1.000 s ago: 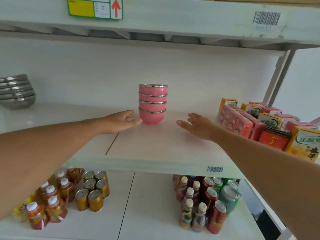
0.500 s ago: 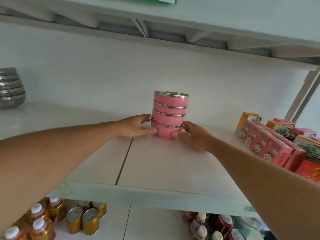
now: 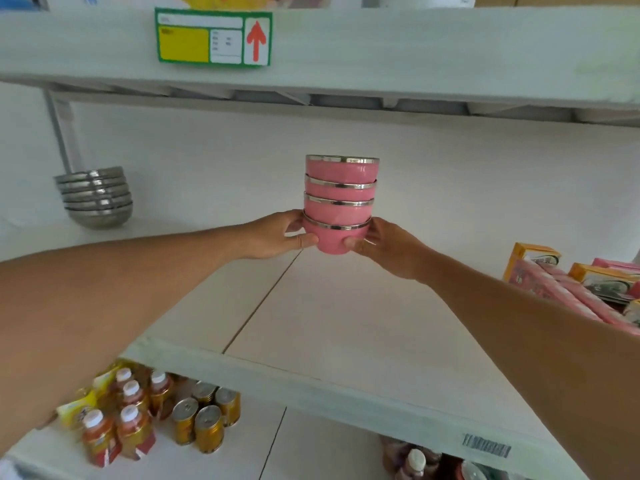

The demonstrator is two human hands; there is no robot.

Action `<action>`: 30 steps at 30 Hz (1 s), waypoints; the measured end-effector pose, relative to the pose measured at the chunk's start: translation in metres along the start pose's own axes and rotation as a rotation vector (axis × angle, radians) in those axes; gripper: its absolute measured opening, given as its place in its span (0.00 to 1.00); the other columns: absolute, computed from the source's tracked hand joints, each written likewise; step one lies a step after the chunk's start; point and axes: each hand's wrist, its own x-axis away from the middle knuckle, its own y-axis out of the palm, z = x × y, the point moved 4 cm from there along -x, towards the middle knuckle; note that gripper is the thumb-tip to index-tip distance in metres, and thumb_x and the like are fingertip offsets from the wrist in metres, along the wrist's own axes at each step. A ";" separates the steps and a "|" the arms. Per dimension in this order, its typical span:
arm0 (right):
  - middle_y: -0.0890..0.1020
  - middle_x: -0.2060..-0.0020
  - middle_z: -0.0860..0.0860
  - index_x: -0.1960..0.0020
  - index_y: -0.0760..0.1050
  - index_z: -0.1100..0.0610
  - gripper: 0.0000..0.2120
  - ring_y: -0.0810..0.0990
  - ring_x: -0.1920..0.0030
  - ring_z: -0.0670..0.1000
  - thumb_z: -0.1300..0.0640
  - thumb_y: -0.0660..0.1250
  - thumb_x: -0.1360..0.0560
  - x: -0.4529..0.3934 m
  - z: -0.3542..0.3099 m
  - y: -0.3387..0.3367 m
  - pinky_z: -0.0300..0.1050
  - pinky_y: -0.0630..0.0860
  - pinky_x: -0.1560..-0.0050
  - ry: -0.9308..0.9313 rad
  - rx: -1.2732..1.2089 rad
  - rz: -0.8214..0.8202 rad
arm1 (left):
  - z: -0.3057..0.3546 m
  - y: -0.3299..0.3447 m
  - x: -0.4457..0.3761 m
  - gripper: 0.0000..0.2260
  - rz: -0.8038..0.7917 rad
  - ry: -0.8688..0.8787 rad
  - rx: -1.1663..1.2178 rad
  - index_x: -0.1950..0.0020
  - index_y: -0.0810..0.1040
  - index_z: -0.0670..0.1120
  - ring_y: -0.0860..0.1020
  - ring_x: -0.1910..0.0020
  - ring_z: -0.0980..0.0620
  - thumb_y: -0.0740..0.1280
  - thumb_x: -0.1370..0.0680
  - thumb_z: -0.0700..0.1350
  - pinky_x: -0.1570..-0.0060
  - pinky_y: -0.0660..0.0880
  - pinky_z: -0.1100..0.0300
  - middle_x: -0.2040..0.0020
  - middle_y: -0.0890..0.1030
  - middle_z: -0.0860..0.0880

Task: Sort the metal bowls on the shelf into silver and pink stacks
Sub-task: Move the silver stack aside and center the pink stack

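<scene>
Four nested pink bowls (image 3: 341,202), steel-rimmed, gripped at the bottom bowl.
Left hand (image 3: 273,235) and right hand (image 3: 388,247) curled round it; silver bowls (image 3: 95,197) stacked far left.

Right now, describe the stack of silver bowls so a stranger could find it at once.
Look along the middle shelf to its far left end, by the upright post. The silver bowls sit there nested in one stack. Unlike the pink bowls held by both hands, they are bare grey metal.

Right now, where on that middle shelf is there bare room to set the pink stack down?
Bare patch: the wide middle of the shelf, between the silver bowls at the left back and the drink cartons on the right. Both hands, left hand and right hand, grip the pink stack above it. Right end is crowded.
</scene>
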 end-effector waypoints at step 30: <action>0.80 0.29 0.44 0.23 0.71 0.50 0.32 0.78 0.30 0.42 0.38 0.72 0.22 -0.082 -0.230 0.254 0.44 0.73 0.29 -0.252 -0.163 -0.347 | -0.144 -0.164 0.289 0.30 0.104 -0.295 -0.080 0.15 0.64 0.49 0.68 0.19 0.54 0.69 0.15 0.54 0.18 0.62 0.54 0.18 0.71 0.50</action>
